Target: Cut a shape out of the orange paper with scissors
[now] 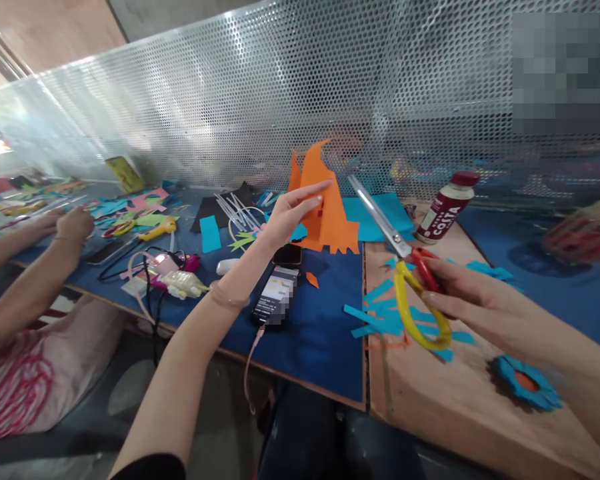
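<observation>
My left hand (297, 210) reaches forward, its fingers against a folded orange paper (333, 217) that stands up near the perforated metal panel; thumb and fingers look closed on it. The paper's lower edge is cut into points. My right hand (447, 290) grips scissors (385, 217) by their red and yellow handles, the blades together and aimed up and left. Under the scissors lie cut blue paper strips (380, 319). A blue paper flower with an orange middle (530, 382) rests on the wooden board by my right forearm.
A phone (276, 297) with a cable lies near the front edge. A Costa bottle (447, 207) stands at the back right, by a blue sheet (383, 217). On the left are a glue gun (157, 229), paper scraps, cables and another person's hands (73, 227). The metal panel (260, 87) runs behind.
</observation>
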{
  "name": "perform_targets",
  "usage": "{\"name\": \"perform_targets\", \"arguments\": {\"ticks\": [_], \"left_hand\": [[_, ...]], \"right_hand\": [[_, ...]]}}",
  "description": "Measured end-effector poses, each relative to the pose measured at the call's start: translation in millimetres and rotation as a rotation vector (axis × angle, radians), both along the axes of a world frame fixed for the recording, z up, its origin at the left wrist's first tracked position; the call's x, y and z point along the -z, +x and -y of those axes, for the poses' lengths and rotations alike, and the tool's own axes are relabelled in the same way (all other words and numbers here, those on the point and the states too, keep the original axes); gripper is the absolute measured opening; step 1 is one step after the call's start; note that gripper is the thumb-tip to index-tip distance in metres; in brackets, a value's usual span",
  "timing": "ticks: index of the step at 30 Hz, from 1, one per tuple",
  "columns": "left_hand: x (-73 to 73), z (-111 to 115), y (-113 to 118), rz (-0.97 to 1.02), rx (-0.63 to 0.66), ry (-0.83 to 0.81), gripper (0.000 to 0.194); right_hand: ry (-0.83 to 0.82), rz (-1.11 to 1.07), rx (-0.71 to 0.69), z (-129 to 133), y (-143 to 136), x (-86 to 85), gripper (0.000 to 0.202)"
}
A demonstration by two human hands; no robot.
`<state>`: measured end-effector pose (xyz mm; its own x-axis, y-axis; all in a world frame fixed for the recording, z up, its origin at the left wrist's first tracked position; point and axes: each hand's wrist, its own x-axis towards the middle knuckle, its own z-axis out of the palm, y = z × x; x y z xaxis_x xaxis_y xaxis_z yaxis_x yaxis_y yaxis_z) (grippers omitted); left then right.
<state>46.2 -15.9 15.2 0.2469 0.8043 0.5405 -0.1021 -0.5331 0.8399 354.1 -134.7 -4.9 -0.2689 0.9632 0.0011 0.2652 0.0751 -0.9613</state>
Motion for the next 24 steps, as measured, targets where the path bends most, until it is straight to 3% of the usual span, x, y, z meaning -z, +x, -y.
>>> {"name": "perform_targets", "arguments": {"ticks": [6,10,15,19,24], "left_hand": [[-15.5,-2,11,-0.105,0.122,0.054,0.055],[-23.0,7,25,-0.184,0.126,0.170,0.067],[-29.6,31,60,-0.302,-0.126,0.381,0.114],[-33.8,54,86,-0.256,-0.275,0.469,0.127],[-30.4,56,86,-0.199,-0.426,0.626,0.125]], "right_hand": [[-0.130,-0.243,0.092,-1,17,5.4,0.057],[-0.190,-0.307,0.135,-9,19,-2.8,0.049],[-0.001,-0.389,0.117,-25,-5,-27.0,0.039],[0.119,-0.364,0.067,-35,-31,-35.5,0.039],[0.204,-0.272,0.034,-39,-41,-35.1,0.042]]}}
